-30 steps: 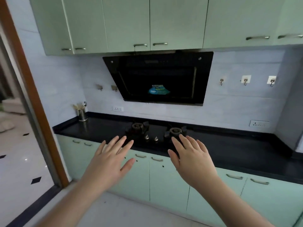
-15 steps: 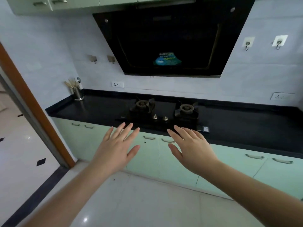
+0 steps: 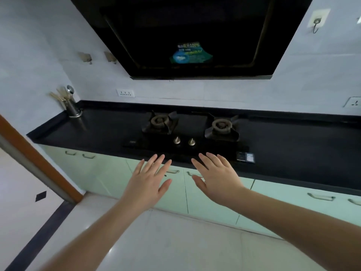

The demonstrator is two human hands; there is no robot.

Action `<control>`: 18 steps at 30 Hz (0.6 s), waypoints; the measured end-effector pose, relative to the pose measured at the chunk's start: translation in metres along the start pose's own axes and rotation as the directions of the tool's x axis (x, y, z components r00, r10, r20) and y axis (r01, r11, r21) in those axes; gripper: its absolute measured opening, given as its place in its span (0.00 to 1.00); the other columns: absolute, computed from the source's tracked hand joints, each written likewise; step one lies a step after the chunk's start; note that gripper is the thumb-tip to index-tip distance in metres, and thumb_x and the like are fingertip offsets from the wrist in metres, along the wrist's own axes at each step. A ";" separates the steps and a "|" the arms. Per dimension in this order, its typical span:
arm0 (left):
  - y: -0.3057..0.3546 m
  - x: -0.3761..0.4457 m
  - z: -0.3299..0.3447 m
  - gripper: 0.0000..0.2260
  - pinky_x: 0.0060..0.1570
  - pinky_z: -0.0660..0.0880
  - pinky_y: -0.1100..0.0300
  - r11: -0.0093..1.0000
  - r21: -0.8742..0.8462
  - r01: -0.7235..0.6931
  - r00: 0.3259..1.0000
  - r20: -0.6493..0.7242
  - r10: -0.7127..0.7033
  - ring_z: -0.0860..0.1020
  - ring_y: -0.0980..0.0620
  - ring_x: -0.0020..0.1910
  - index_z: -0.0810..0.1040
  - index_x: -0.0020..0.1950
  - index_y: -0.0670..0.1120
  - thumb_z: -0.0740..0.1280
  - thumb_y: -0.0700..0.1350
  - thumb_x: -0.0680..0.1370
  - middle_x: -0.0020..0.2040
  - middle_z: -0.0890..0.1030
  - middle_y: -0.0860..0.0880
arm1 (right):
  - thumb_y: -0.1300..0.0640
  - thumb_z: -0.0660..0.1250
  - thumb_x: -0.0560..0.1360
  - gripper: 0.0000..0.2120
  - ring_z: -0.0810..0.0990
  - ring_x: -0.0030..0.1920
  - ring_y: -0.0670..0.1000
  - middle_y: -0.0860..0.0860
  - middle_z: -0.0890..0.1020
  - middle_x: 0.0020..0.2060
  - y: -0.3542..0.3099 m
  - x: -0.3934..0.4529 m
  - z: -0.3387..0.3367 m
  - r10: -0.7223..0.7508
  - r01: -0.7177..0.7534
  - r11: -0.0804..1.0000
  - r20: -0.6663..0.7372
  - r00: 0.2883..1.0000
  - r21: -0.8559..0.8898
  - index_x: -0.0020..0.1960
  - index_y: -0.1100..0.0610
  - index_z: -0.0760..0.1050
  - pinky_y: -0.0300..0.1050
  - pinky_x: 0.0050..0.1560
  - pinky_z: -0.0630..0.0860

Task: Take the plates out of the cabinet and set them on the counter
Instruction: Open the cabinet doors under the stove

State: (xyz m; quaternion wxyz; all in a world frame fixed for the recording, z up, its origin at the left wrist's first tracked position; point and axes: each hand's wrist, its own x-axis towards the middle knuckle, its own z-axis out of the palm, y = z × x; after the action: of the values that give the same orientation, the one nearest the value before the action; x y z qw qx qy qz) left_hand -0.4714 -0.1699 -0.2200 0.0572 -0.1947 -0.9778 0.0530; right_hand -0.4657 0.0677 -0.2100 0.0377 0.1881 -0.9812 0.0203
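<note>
My left hand (image 3: 148,180) and my right hand (image 3: 216,177) are stretched out side by side, palms down, fingers spread, holding nothing. They hover in front of the pale green lower cabinets (image 3: 109,177), whose doors are shut, just below the front edge of the black counter (image 3: 293,153). No plates are in view. The upper cabinets are out of frame.
A two-burner gas hob (image 3: 187,132) is set into the counter under a black range hood (image 3: 195,36). A metal utensil holder (image 3: 73,108) stands at the counter's far left corner. A brown door frame (image 3: 39,163) runs along the left. White tiled floor (image 3: 175,241) lies below.
The view has tilted down and moved closer to the counter; the upper cabinets have left the frame. Both hands stay open and held out in front.
</note>
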 end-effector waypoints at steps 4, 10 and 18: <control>0.000 0.029 0.029 0.32 0.76 0.44 0.50 0.999 -0.049 0.000 0.999 0.032 0.001 0.47 0.50 0.80 0.51 0.81 0.53 0.36 0.63 0.79 0.81 0.52 0.50 | 0.40 0.43 0.81 0.29 0.49 0.78 0.54 0.52 0.55 0.78 0.008 0.033 0.036 0.012 -0.014 0.999 0.036 0.999 0.039 0.79 0.50 0.50 0.54 0.77 0.45; -0.016 0.055 0.069 0.28 0.75 0.54 0.46 0.993 -0.115 -0.018 0.998 0.062 0.026 0.57 0.47 0.78 0.59 0.79 0.51 0.44 0.60 0.82 0.79 0.62 0.48 | 0.42 0.47 0.80 0.28 0.66 0.73 0.57 0.55 0.72 0.71 0.003 0.062 0.087 0.114 -0.119 0.989 0.058 0.992 0.082 0.73 0.54 0.69 0.57 0.72 0.60; -0.090 0.093 0.142 0.26 0.73 0.61 0.46 0.981 -0.159 -0.110 0.986 0.106 0.128 0.62 0.45 0.76 0.64 0.77 0.48 0.49 0.57 0.82 0.76 0.67 0.46 | 0.43 0.48 0.79 0.28 0.73 0.68 0.57 0.54 0.76 0.67 -0.020 0.112 0.147 0.228 -0.240 0.968 0.135 0.964 0.078 0.70 0.56 0.73 0.57 0.68 0.68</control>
State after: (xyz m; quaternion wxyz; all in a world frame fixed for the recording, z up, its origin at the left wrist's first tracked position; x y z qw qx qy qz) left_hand -0.6090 -0.2280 -0.3408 -0.0180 -0.2532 -0.9672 -0.0073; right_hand -0.5719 0.0002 -0.3468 -0.0353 0.0731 -0.9950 0.0589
